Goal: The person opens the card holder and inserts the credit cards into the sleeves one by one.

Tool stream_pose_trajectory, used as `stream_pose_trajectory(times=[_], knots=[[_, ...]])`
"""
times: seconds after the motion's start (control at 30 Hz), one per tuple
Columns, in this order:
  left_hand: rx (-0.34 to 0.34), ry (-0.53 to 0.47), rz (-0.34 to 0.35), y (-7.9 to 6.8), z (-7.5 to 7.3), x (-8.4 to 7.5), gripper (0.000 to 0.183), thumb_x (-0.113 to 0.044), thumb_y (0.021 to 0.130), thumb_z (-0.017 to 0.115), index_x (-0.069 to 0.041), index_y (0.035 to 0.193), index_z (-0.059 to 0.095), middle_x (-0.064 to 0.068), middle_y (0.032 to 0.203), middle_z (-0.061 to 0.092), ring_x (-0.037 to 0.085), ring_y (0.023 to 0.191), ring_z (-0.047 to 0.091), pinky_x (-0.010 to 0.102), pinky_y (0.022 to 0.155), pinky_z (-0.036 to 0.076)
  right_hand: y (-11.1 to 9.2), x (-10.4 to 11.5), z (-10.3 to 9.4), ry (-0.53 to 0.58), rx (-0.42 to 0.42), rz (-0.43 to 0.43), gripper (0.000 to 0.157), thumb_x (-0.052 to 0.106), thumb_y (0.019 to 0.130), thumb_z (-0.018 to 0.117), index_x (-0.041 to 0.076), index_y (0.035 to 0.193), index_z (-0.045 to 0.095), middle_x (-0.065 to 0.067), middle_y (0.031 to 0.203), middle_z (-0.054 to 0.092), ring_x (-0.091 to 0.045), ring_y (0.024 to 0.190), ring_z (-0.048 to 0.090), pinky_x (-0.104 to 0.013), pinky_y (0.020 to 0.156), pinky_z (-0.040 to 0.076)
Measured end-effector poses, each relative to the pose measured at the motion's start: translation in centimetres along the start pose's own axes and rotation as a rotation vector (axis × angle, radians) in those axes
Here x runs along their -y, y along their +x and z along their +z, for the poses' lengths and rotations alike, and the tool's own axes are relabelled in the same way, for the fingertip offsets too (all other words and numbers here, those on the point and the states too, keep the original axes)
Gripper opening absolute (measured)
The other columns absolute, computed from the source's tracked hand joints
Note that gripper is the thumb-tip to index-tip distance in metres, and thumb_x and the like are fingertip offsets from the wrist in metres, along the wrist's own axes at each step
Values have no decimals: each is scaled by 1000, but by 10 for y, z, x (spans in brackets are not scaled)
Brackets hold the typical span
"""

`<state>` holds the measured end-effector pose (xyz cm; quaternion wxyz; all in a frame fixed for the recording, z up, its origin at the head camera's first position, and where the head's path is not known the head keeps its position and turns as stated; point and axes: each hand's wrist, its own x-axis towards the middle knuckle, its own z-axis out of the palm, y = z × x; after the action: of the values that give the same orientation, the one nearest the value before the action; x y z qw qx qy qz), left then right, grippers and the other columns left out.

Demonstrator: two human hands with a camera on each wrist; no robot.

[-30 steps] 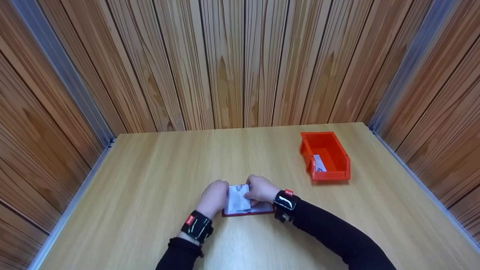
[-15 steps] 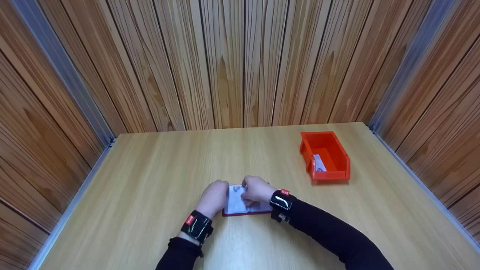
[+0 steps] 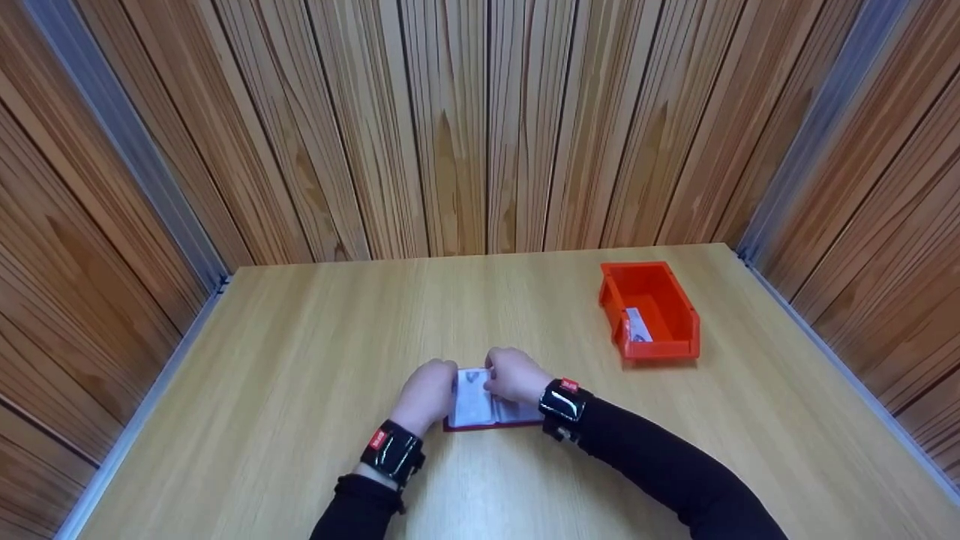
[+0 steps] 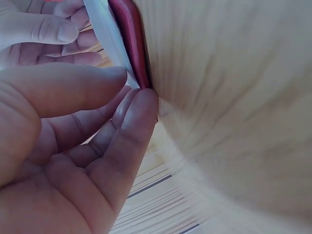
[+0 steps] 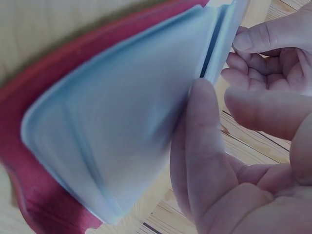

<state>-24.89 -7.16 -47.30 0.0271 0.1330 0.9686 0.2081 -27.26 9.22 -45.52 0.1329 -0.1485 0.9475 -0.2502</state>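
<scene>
An opened red card holder [image 3: 491, 427] with clear plastic sleeves [image 3: 470, 409] lies on the table between both hands. My left hand [image 3: 427, 394] pinches its left edge; in the left wrist view the thumb is on the sleeve side and the fingertips at the red cover [image 4: 132, 39]. At the middle of the spread, my right hand [image 3: 517, 375] touches the sleeves. The right wrist view has the straight index finger [image 5: 202, 122] right at a sleeve edge, with the thumb apart from it. A milky sleeve [image 5: 122, 107] lies over the right half of the cover.
An orange open-front bin [image 3: 660, 350] stands at the back right of the wooden table [image 3: 337, 322]. Inside it, a white card [image 3: 637, 325] leans at the left wall. Wood-panelled walls [image 3: 457, 135] enclose the back and sides.
My right hand has moved slightly left, and the sleeve it held over the middle has come down onto the left half. My left hand has stayed at the left edge.
</scene>
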Motion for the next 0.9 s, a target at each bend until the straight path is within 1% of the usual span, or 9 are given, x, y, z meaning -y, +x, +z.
stream_pose_trajectory(times=[0.17, 0.23, 0.4, 0.47, 0.57, 0.73, 0.9], knots=[[4, -12, -4, -1, -1, 0, 12, 3, 88, 65, 1, 99, 64, 9, 85, 58, 24, 81, 58, 41, 77, 51, 0, -1, -1, 16, 8, 8, 27, 12, 90, 70, -2, 112, 62, -8, 94, 63, -22, 85, 60, -37, 78, 51], [-5, -9, 5, -1, 0, 0, 12, 4, 87, 65, 0, 99, 63, 9, 84, 58, 25, 80, 58, 41, 76, 51, 0, -1, -1, 31, 15, 9, 28, 12, 91, 70, -2, 113, 62, -8, 95, 63, -22, 84, 61, -37, 78, 52], [-63, 16, 62, -1, 1, 2, 8, 2, 86, 66, -2, 90, 61, 8, 78, 57, 26, 75, 57, 42, 70, 49, -1, 0, 2, 47, 21, -16, 29, 12, 91, 69, -4, 115, 61, -10, 97, 64, -21, 83, 62, -36, 75, 52], [-71, 18, 69, -1, 2, 3, 7, 0, 86, 66, -2, 89, 60, 8, 77, 57, 26, 74, 58, 42, 69, 49, -1, 0, 2, 42, 20, -27, 29, 12, 91, 69, -4, 114, 61, -10, 97, 64, -20, 83, 61, -35, 74, 52], [-60, 14, 59, -2, 2, 2, 7, -2, 87, 67, -2, 92, 62, 7, 79, 57, 24, 75, 57, 41, 69, 49, -1, 0, 3, 53, 27, -29, 30, 12, 92, 69, -4, 116, 61, -9, 95, 64, -19, 79, 61, -34, 72, 52], [-42, 12, 41, -2, 1, 1, 12, -2, 87, 68, 0, 98, 65, 6, 81, 57, 23, 77, 55, 39, 71, 49, -2, -2, 1, 100, 56, -26, 29, 10, 92, 68, -4, 117, 60, -6, 89, 62, -16, 72, 61, -31, 67, 52], [-60, 17, 58, -3, 1, 1, 10, -2, 86, 69, 0, 95, 64, 7, 79, 55, 24, 76, 56, 40, 70, 48, -2, -5, -4, 121, 59, -35, 27, 8, 93, 66, -4, 116, 61, -4, 84, 61, -16, 70, 62, -30, 63, 51]])
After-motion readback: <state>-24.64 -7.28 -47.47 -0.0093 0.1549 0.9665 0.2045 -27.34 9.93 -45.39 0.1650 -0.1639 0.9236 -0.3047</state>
